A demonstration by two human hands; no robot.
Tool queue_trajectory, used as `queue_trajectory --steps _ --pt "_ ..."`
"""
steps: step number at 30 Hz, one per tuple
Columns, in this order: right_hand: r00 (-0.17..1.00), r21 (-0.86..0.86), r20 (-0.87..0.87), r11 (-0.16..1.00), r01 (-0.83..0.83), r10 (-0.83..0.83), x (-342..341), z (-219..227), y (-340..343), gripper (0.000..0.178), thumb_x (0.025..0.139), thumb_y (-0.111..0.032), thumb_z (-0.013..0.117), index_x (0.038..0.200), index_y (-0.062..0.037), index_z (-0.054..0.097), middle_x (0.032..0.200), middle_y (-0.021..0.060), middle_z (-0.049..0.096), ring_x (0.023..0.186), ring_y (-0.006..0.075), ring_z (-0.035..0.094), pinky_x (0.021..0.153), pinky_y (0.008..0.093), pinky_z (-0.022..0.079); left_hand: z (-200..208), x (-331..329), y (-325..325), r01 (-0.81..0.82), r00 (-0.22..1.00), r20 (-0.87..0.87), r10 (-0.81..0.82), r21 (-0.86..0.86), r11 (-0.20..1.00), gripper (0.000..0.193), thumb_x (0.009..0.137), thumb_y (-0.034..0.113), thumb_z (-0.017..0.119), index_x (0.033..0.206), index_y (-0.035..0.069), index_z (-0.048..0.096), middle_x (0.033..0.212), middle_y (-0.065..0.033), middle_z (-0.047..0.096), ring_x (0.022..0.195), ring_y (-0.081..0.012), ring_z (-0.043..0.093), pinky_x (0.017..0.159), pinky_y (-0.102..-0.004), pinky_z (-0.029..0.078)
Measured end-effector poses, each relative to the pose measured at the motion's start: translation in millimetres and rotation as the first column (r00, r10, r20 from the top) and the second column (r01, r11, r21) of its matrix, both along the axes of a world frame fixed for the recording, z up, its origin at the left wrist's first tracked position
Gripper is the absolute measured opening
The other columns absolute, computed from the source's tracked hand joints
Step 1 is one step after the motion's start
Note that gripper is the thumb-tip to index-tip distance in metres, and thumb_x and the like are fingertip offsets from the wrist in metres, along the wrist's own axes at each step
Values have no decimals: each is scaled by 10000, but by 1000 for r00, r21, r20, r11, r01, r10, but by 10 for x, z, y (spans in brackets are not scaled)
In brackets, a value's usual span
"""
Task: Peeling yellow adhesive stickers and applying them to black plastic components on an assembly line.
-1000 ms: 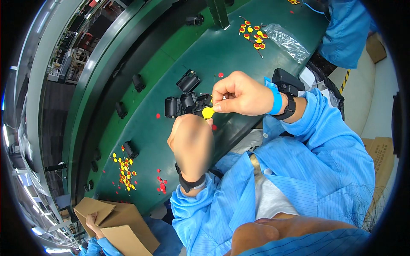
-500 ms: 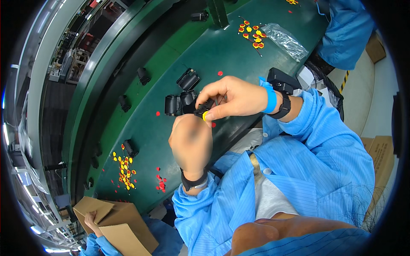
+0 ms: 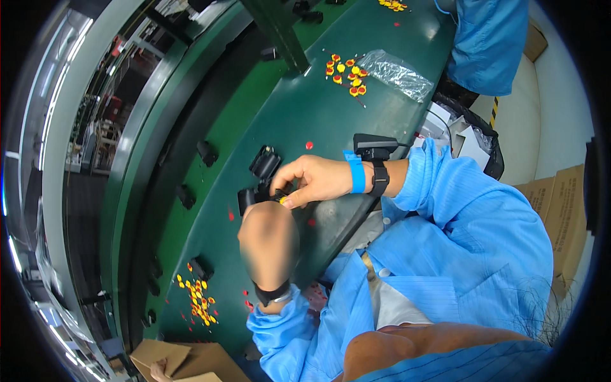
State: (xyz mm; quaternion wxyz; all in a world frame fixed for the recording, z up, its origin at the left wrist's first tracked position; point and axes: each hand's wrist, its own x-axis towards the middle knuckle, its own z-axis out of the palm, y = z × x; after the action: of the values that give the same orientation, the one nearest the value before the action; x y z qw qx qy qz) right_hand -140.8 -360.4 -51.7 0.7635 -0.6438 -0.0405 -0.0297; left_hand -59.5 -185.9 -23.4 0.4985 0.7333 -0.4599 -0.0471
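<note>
Over the green bench my two hands meet at a small black plastic part. My right hand (image 3: 324, 180) pinches a small yellow round piece (image 3: 282, 200) between thumb and fingers, right against that part. Beside it my left hand (image 3: 269, 239) is closed, its back toward me and blurred; its fingertips are hidden, and it appears to grip the black part from the other side. Just beyond the hands lie a black plastic housing (image 3: 265, 162) and another black housing (image 3: 247, 200), partly covered by my left hand.
Yellow-and-red round pieces lie in one pile (image 3: 201, 304) at left and another (image 3: 348, 76) farther off, beside a clear plastic bag (image 3: 398, 75). Black housings (image 3: 207, 153) rest on the green strip beyond. A metal post (image 3: 277, 35) rises there. A person's hand (image 3: 159, 369) touches a cardboard box (image 3: 210, 360).
The view has shifted, so bench items sit differently in the picture. Both hands remain together at the black part, and the yellow piece is still under my right thumb.
</note>
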Motion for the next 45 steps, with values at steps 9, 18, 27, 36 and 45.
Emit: queue_trajectory --steps 9,18,27,36,45 --pt "637 -892 313 13 452 -704 -97 -196 -2041 243 733 -75 614 965 -111 678 944 137 609 868 328 608 705 408 503 -204 1778 -1239 -268 760 637 132 122 956 127 758 89 683 858 15 655 912 -112 608 774 -298 606 675 -378 486" --pt "904 -934 279 -312 176 -324 263 -388 -2521 150 644 -84 657 792 -77 636 830 82 593 817 273 605 644 389 522 -565 2166 -1742 -378 836 529 148 360 853 375 774 140 694 1132 55 621 1189 -147 547 1060 -317 564 887 -372 471" --pt "738 -531 237 552 643 -631 138 -115 -2093 77 859 -112 586 904 -52 566 790 50 634 673 179 612 584 296 498 -177 1304 -1210 -17 981 -194 29 63 998 196 828 111 678 988 -1 656 845 -57 650 728 -130 601 640 -278 491" --pt "927 256 186 927 273 -325 22 125 -249 66 930 -80 527 976 -33 533 856 45 606 714 101 611 657 236 513 235 142 -496 127 658 -722 -214 -173 977 211 883 117 631 1033 -30 619 840 -101 677 674 -125 638 553 -200 496" --pt "994 12 -74 996 84 -83 -242 232 159 292 927 -253 552 1075 -4 590 835 62 662 723 113 647 600 205 495 -57 -54 218 30 972 -226 -61 -135 990 141 818 28 666 944 -26 637 884 -73 667 749 -123 646 641 -233 527"
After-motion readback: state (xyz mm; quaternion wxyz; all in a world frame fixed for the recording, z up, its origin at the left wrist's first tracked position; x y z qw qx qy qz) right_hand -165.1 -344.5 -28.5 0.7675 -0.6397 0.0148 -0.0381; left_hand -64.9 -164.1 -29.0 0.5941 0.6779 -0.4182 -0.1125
